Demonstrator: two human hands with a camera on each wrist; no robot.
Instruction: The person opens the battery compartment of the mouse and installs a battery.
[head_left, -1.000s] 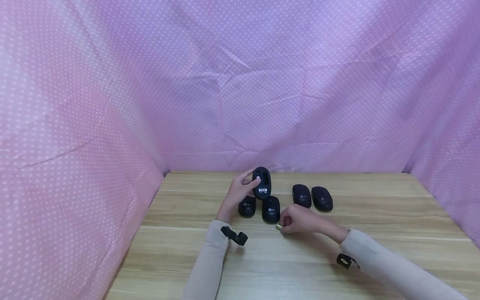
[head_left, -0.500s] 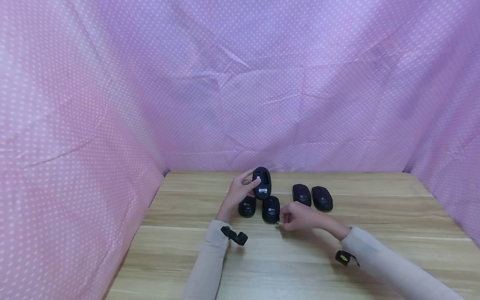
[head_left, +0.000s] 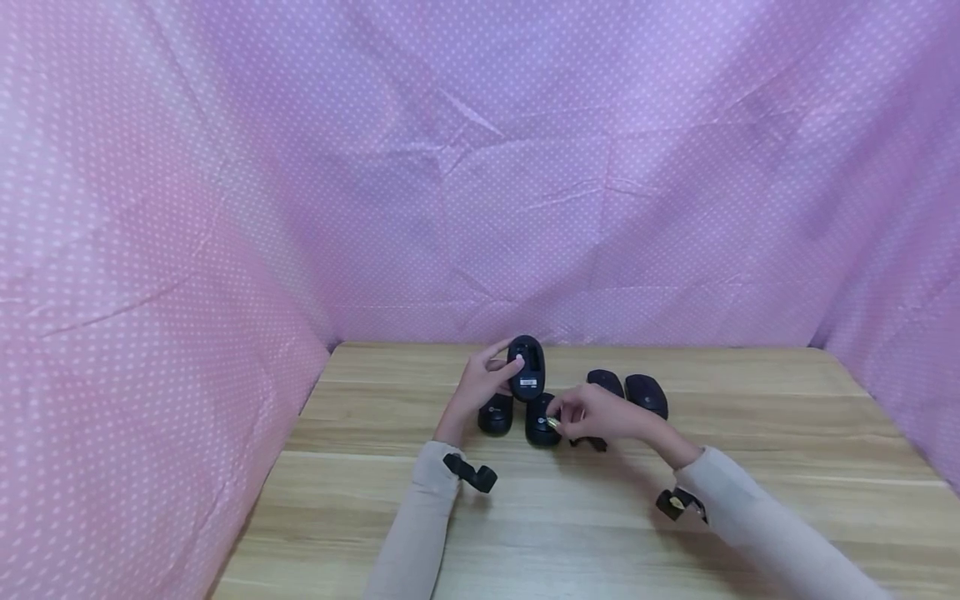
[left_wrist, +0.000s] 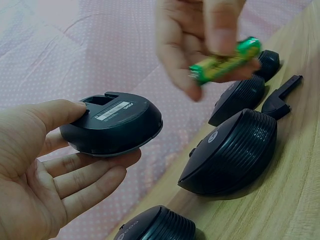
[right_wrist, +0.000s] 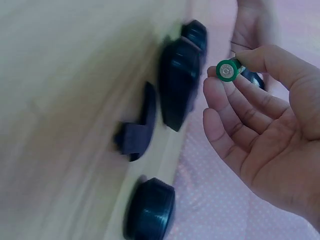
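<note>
Underside up, a black computer mouse [head_left: 527, 368] is gripped between the thumb and fingers of my left hand [head_left: 478, 385]. Its dark, uncovered battery slot [left_wrist: 100, 100] and a white label show in the left wrist view. Green and gold, a battery [left_wrist: 225, 61] is pinched by the thumb and fingers of my right hand [head_left: 603, 412], to the right of that mouse and apart from it; one round end faces the right wrist camera. Beneath the right hand, a black battery cover [right_wrist: 140, 125] with a narrow tongue lies on the table.
Two black mice stand below the held one: a left mouse [head_left: 495, 414] and a right mouse [head_left: 540, 429]. Farther right are two more, a mouse [head_left: 606, 382] and a mouse [head_left: 647, 395]. Pink dotted cloth [head_left: 480, 208] hangs behind the wooden table [head_left: 525, 533].
My right hand has lifted the battery from the tabletop and moved it up and slightly left, over the nearer mouse. The battery cover has come into view beneath it. My left hand holds nearly still.
</note>
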